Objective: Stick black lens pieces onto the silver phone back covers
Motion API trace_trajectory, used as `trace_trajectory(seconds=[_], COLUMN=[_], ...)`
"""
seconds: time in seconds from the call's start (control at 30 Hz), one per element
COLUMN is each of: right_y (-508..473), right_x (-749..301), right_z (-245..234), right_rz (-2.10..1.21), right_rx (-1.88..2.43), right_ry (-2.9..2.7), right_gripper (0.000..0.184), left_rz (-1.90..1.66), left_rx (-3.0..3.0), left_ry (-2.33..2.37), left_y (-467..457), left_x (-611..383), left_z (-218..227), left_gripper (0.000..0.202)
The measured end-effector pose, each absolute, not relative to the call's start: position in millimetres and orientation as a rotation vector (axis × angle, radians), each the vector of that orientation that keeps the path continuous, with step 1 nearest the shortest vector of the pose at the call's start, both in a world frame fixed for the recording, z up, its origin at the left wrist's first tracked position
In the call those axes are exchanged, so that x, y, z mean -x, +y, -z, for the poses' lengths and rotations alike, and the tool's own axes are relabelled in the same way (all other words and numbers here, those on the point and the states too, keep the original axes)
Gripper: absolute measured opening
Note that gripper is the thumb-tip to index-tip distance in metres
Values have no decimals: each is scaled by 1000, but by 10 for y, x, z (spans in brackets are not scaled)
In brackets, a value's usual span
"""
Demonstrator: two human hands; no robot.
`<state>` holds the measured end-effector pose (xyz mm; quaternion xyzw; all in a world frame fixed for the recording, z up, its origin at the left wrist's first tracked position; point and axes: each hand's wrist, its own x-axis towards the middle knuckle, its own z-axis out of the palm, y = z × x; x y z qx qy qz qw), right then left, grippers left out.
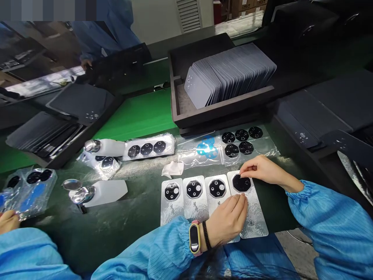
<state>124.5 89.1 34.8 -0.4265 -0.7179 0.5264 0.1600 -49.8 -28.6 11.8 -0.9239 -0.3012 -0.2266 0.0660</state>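
Rightmost back cover [253,217] of four silver ones in a row lies under both hands: left hand [227,221] flat, fingers loosely open, pressing its lower edge; right hand [264,170] pinching the top edge of the black octagonal lens piece [241,183] on it. Left palm hides part of the cover. Glossy lens, matte patterned cover.

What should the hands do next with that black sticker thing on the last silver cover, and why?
Probably press the black octagon piece flat. The right hand pinches its top edge, and the left hand rests on the fourth silver cover just below it. The three covers beside it already show black pieces in place.
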Motion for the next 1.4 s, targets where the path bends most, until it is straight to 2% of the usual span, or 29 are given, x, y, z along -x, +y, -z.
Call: trace_trajectory(seconds=[0.23,0.67,1.4], right_y=[891,865,794], right_x=[-1218,-1201,-1224], right_z=[-346,-338,-312], right_rz=[-1454,-1351,-920], right_rx=[1204,1208,984], right_ry=[-2118,-2191,-2403], right_gripper=[12,13,19], left_rz=[665,581,565], left_rx=[2788,2751,2708], left_ry=[-902,-871,-913], left_y=[-294,-304,-308], left_x=[499,523,505], left_z=[-131,-117,-162], left_gripper=[31,33,34])
